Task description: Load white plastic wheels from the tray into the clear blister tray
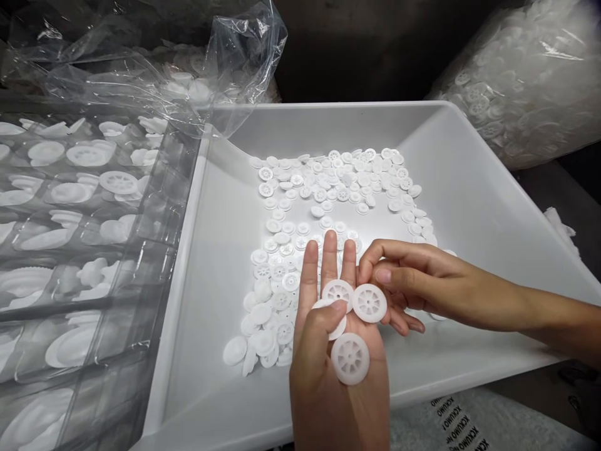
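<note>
My left hand (338, 401) is palm up over the tray, holding several white spoked plastic wheels. One spoked wheel (350, 359) rests at the base of the palm, and the thumb presses on a partly hidden disc. Another wheel (369, 303) lies at the palm's right edge, close to the right fingers. My right hand (417, 275) comes in from the right against the left hand's fingers. Its thumb and index finger are curled together, and whatever is between them is hidden. Loose white wheels (291, 280) are spread across the bottom of the white tray (225, 181).
A clear compartment tray (169, 250) filled with white plastic parts stands at the left. Behind it sits an open clear plastic bag (244, 56). A full bag of white wheels (530, 81) is at the upper right. Printed sheeting (451, 419) lies below the tray's near edge.
</note>
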`<state>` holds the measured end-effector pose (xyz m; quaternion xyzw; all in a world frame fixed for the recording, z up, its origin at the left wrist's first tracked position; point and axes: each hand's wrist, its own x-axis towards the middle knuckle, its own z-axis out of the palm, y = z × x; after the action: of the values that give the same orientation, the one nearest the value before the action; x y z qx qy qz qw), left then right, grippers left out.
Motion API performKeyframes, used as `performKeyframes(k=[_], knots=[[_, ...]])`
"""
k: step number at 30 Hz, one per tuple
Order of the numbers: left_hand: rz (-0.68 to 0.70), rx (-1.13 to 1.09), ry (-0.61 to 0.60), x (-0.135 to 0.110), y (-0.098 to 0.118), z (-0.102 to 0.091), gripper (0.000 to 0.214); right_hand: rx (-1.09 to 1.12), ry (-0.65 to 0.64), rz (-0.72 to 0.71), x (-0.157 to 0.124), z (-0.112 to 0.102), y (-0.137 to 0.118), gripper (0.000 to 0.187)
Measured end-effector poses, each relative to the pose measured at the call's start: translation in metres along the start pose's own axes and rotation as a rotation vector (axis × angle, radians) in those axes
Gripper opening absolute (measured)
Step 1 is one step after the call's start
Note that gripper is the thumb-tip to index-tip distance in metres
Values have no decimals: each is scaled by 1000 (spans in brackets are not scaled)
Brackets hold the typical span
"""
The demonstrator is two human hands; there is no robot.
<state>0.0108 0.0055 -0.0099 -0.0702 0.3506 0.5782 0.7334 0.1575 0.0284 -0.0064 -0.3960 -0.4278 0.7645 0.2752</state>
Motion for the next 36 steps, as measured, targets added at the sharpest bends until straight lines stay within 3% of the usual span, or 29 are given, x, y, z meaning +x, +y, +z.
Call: performKeyframes(k=[8, 17, 24, 36], knots=[[-55, 135, 43, -9, 5, 10, 76, 29, -9, 29, 2, -1, -1, 14], [-56, -33, -13, -4, 5, -1, 62, -93, 39, 3, -6, 2, -1, 6], [-64, -65, -23, -1, 3, 1, 69, -127, 69, 0, -8, 5, -1, 5], [-120, -138, -193, -11, 8, -6, 50, -270, 103, -76, -22, 9, 4, 12]])
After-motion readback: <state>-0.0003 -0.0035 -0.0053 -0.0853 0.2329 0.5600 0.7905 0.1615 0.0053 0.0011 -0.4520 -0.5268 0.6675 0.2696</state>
